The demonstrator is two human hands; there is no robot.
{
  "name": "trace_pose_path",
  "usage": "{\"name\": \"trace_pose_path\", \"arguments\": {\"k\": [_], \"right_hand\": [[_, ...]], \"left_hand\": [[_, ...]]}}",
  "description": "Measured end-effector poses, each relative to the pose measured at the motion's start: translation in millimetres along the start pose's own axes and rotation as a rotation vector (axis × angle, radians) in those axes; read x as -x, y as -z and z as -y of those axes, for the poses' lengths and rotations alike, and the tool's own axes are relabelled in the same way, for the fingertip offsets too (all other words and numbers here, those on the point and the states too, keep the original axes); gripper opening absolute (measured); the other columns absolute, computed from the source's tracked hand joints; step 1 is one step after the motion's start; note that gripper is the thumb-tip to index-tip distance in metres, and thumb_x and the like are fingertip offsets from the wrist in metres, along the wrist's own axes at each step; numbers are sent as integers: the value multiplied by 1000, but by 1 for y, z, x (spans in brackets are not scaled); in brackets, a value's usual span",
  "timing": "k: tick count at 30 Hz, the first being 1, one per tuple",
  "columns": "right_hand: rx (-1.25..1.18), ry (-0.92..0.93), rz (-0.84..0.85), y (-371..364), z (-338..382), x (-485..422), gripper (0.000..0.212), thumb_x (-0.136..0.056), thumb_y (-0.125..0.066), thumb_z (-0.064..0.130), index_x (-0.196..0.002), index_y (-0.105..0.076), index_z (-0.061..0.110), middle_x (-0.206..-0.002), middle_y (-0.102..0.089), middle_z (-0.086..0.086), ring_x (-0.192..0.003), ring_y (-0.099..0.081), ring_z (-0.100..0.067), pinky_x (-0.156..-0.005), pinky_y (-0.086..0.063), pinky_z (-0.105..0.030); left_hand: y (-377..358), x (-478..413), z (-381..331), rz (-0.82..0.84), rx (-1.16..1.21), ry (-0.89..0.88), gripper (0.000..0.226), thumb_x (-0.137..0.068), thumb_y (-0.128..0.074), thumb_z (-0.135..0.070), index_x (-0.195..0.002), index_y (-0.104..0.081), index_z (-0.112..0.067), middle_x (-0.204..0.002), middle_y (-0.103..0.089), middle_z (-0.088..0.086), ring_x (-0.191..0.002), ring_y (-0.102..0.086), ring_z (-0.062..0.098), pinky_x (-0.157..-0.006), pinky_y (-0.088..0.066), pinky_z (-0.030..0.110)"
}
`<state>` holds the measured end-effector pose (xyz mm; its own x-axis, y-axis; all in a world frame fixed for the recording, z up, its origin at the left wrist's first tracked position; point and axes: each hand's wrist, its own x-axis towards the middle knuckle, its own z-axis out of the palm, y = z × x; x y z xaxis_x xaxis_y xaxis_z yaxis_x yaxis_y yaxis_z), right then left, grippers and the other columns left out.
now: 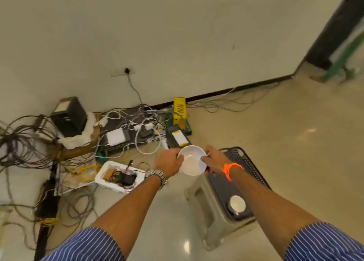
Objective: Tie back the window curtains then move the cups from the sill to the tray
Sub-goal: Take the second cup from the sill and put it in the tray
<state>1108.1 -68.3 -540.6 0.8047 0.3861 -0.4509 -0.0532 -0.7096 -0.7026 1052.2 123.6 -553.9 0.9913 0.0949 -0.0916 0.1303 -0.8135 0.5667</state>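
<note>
Beside the tray (253,167), both hands (169,162) (215,159) grip a white cup (192,162).

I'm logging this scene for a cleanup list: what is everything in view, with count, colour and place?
wide white bowl-shaped cup: one, white, held between both hands
small white cup: one, white, on the tray's near end
black mesh tray: one, black, on the stool
beige plastic stool: one, beige, floor, right
white foam box: one, white, floor, left of centre
loose grey cables: many, grey, floor, left
yellow box: one, yellow, against the wall
left hand: one, grips the wide cup; silver watch
right hand: one, grips the wide cup; orange wristband
</note>
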Motion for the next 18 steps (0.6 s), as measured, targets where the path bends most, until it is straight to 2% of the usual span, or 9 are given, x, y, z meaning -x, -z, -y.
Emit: {"name": "trace_pose_path", "arguments": {"k": [3, 9, 14, 18], "right_hand": [[-50, -61, -37, 35, -56, 9, 5, -95, -46, 13, -98, -42, 14, -66, -62, -10, -36, -55, -10, -36, -41, -24], [-125, -167, -104, 74, -154, 19, 13, -95, -48, 14, -88, -38, 19, -60, -60, -7, -30, -51, -6, -34, -38, -21], [-163, -210, -92, 75, -215, 6, 12, -96, -48, 17, -90, -39, 22, -62, -61, -5, -34, -54, -5, -36, -39, -21], [-144, -193, -72, 63, -253, -26, 9, -96, -50, 20, -94, -42, 18, -61, -63, -6, -42, -56, -13, -44, -44, -28]], "left_hand": [[-45, -20, -45, 73, 8, -39, 28, -94, -45, -32, -109, -67, -22, -88, -72, 6, -77, -67, 26, -67, -56, 39], [-131, -48, -102, 177, -5, -103, 30, -92, -47, -33, -111, -67, -23, -91, -72, 8, -76, -67, 27, -68, -58, 39], [-191, -67, -106, 224, -56, -128, 29, -92, -49, -33, -110, -68, -22, -98, -71, 5, -82, -63, 22, -65, -45, 27], [-227, -83, -87, 231, -79, -114, 26, -91, -50, -33, -107, -68, -24, -94, -72, 3, -80, -62, 22, -63, -41, 26]]}}
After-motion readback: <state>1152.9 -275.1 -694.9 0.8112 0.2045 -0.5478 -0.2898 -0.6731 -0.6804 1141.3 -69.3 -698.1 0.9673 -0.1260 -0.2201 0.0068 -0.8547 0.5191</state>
